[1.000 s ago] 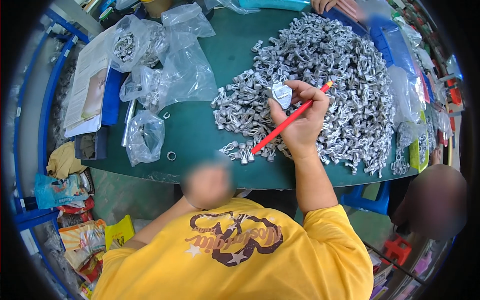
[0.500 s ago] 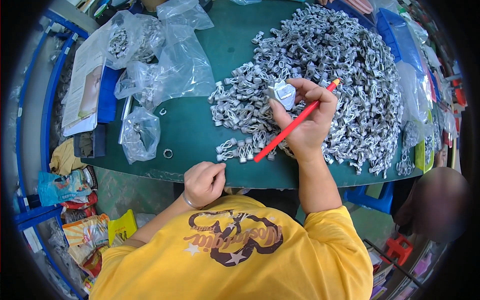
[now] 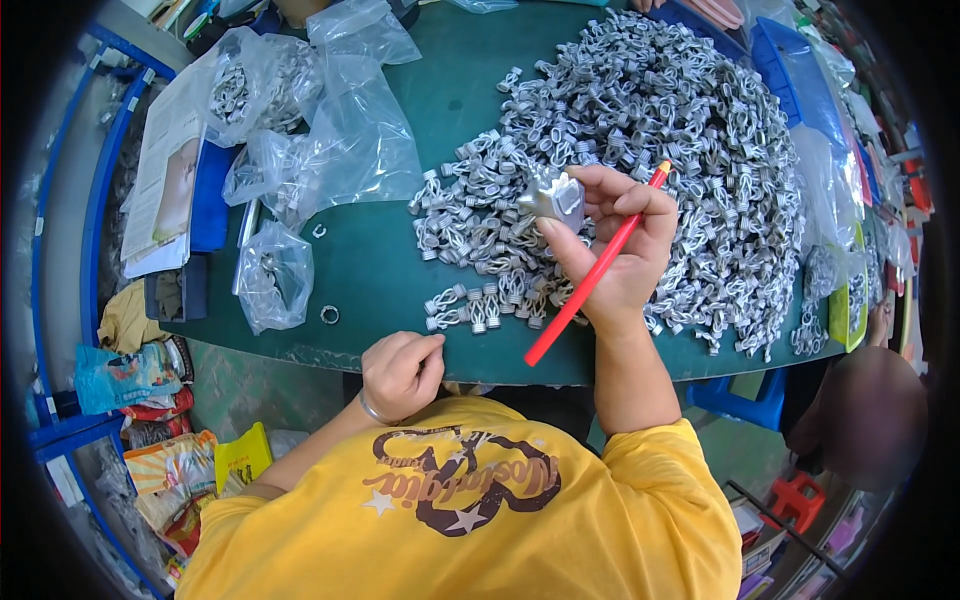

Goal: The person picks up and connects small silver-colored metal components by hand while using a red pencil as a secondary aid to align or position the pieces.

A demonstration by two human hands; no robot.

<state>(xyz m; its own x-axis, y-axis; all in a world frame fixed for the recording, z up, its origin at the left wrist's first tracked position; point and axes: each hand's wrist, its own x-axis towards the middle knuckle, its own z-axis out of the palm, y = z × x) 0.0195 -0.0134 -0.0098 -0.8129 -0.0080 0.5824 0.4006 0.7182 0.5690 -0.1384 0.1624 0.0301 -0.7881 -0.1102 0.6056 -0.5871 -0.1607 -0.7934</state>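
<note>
My right hand (image 3: 620, 255) is raised over the front of a heap of small silver metal pieces with loops (image 3: 700, 180). Thumb and fingertips pinch a larger shiny silver metal part (image 3: 557, 200) whose exact kind I cannot make out. Across the same palm lies a red pencil (image 3: 592, 275), its yellowish end up by the fingers and its flat red end slanting down to the left. My left hand (image 3: 403, 372), with a band at the wrist, is curled into a loose fist at the table's front edge, with nothing showing in it. Several looped pieces (image 3: 478, 306) lie in a short row nearby.
Clear plastic bags (image 3: 365, 140), some with metal parts, lie on the green table (image 3: 455, 90). Small rings (image 3: 329, 314) sit left of my left hand. A blue bin (image 3: 778, 65) borders the heap at right. A blue stool (image 3: 742, 398) stands below the right edge.
My right hand has tilted the silver part, showing another side of it. The pencil's lower end has dropped and shifted slightly right. My left hand stays curled in nearly the same place.
</note>
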